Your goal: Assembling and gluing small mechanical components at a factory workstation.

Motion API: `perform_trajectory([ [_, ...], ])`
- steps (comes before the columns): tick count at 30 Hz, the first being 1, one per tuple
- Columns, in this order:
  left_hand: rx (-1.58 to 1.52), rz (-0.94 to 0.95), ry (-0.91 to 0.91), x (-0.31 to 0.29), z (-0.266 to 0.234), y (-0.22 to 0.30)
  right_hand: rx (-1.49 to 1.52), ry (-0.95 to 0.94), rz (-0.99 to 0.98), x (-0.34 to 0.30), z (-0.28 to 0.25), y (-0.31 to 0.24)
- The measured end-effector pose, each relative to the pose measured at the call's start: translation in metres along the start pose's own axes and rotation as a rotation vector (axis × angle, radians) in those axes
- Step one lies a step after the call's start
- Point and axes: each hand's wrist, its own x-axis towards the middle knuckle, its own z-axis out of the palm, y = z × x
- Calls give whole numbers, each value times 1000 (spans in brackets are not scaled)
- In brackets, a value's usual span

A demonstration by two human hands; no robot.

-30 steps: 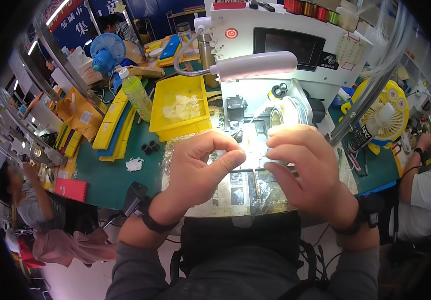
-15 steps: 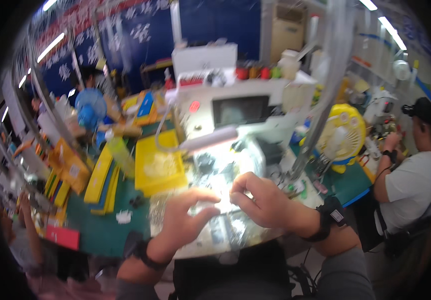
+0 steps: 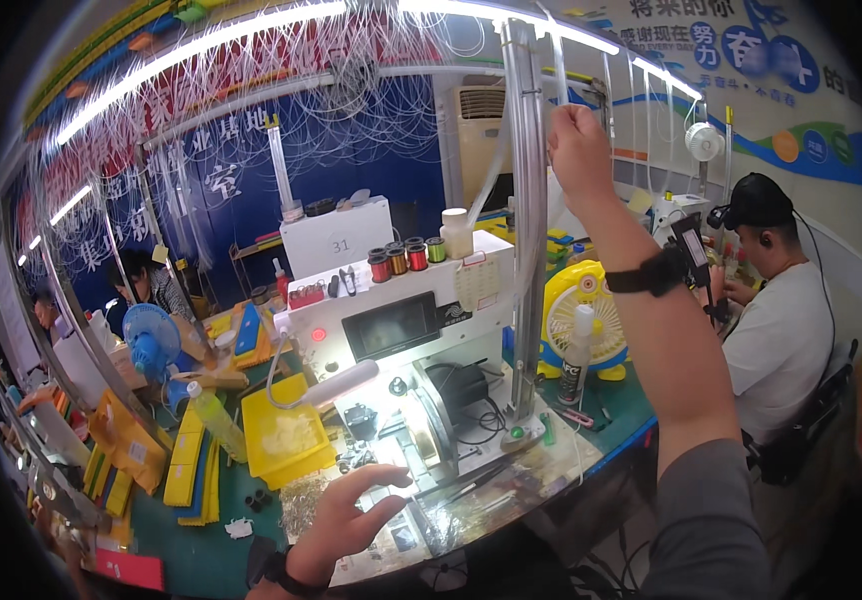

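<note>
My right hand is raised high at the upper right, beside a metal post with clear strands along it. Its fingers are pinched together; whatever they grip is too fine to make out. Low in the middle, my left hand hovers with thumb and forefinger apart and nothing visible between them. It is nearest the brightly lit bed of a white bench machine, which has a dark screen and a round metal part. A tube-shaped lamp shines over the bed.
A yellow tray and a bottle of yellow-green liquid stand left. Thread spools line the machine's top. To the right are a yellow fan, a spray can and a seated person. Clear strands hang overhead.
My right hand has gone from beside the left hand over the lit bed up to the upper right, still pinched. My left hand has dropped lower in view. The view has tilted up and turned right.
</note>
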Motion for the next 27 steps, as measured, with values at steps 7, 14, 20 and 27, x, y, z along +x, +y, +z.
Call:
perform_trajectory([
  [7, -21, 16, -34, 5, 4, 1, -268, 15, -133, 26, 12, -7],
  [14, 21, 99, -97, 12, 11, 11, -290, -35, -51, -36, -11, -14],
  [20, 132, 173, 63, 19, 39, 12, 636, -311, 811, -285, -37, -44],
  [27, 258, 259, 56, 30, 77, 1, 483, -917, 1160, -441, -63, -80],
])
